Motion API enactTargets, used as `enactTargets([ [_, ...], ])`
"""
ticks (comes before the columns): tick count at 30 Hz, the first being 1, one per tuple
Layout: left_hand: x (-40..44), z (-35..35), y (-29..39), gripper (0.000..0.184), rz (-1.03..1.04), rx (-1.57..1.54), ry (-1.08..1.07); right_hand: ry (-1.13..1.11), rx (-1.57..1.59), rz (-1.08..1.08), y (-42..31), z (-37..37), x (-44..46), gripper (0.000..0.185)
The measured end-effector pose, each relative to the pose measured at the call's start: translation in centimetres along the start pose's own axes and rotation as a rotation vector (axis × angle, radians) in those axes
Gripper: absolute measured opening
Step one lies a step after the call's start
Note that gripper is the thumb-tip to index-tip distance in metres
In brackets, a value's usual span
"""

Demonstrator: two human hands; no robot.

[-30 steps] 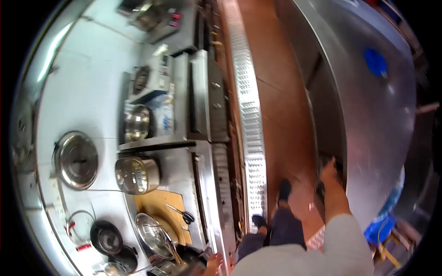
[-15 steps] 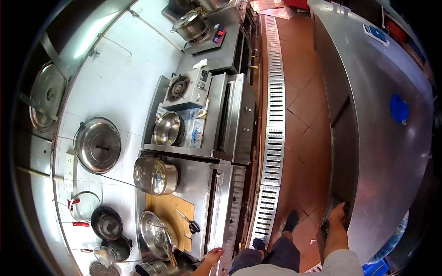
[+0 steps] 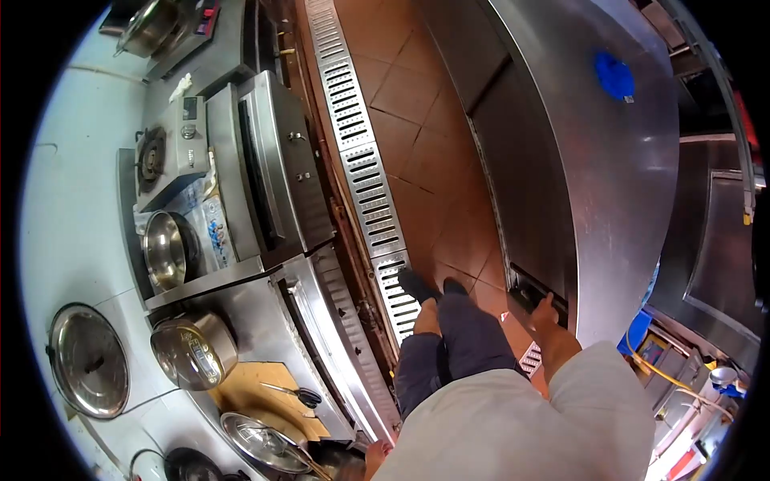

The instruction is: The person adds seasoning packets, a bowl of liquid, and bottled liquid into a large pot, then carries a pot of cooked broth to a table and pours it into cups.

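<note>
Low on the right, my right hand [image 3: 547,309] is at a dark gap in the front of the steel cabinet [image 3: 525,184], its fingers curled at the cabinet door's edge. The fingertips are partly hidden in the shadow. My left hand [image 3: 377,457] shows only in part at the bottom, by the front edge of the steel cooking counter [image 3: 249,313]; the shirt hides the rest. Near it on the counter are a pan with a glass lid [image 3: 261,441], and scissors [image 3: 301,396] lying on a piece of cardboard [image 3: 249,385].
A rice cooker [image 3: 192,350], a steel bowl [image 3: 164,250] and a gas stove [image 3: 170,156] line the left counter. A slotted drain cover [image 3: 373,196] runs along the tiled floor [image 3: 409,128]. A blue cloth-like item [image 3: 613,76] lies on the right steel worktop [image 3: 618,184].
The view has turned toward the right and down, so the left counter sits further left. My right hand stays at the cabinet front, where a dark gap now shows. Less of my left hand is visible.
</note>
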State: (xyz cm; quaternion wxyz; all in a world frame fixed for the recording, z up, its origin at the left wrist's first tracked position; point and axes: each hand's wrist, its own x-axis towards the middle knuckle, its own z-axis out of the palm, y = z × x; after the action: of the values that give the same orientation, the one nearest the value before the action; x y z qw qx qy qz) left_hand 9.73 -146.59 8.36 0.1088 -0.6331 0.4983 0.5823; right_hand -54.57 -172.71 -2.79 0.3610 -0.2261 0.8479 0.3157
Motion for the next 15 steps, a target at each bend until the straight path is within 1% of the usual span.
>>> enactTargets([
  [1, 0.5, -1.0, 0.7, 0.027, 0.0, 0.002, -0.01, -0.025, -0.013, 0.027, 0.5, 0.7, -0.9, 0.103],
  [2, 1.9, -1.5, 1.9, 0.027, 0.006, 0.088, 0.032, -0.022, 0.052, 0.073, 0.4, 0.4, -1.3, 0.097],
  [4, 2.2, -5.0, 7.1, 0.026, 0.003, 0.276, 0.101, -0.038, 0.066, 0.1, 2.6, 2.3, -0.6, 0.095],
  [5, 3.8, -7.7, 8.1, 0.024, 0.027, 0.151, -0.028, -0.051, 0.075, 0.115, 3.0, 2.4, -0.4, 0.092],
  [6, 5.3, -10.4, 9.0, 0.026, 0.034, 0.022, -0.159, -0.068, 0.087, 0.129, 3.7, 2.7, -0.4, 0.09],
  [7, 6.5, -12.5, 10.3, 0.025, -0.105, -0.169, -0.188, -0.087, 0.102, 0.134, 3.9, 2.9, -0.2, 0.088],
  [9, 9.6, -14.8, 12.5, 0.023, -0.51, -0.692, -0.049, -0.134, 0.135, 0.148, 4.2, 3.5, -0.1, 0.083],
  [10, 10.9, -16.1, 14.0, 0.023, -0.607, -0.805, 0.031, -0.163, 0.154, 0.144, 4.0, 3.7, -0.2, 0.081],
  [12, 13.6, -18.4, 17.5, 0.022, -0.682, -0.868, 0.144, -0.221, 0.21, 0.136, 3.3, 3.5, 0.1, 0.077],
  [14, 16.2, -21.5, 21.3, 0.021, -0.675, -0.833, 0.193, -0.29, 0.266, 0.092, 1.0, 2.2, 0.5, 0.072],
  [15, 17.9, -23.0, 23.5, 0.021, -0.658, -0.822, 0.202, -0.3, 0.306, 0.042, -1.1, 0.4, 1.1, 0.07],
])
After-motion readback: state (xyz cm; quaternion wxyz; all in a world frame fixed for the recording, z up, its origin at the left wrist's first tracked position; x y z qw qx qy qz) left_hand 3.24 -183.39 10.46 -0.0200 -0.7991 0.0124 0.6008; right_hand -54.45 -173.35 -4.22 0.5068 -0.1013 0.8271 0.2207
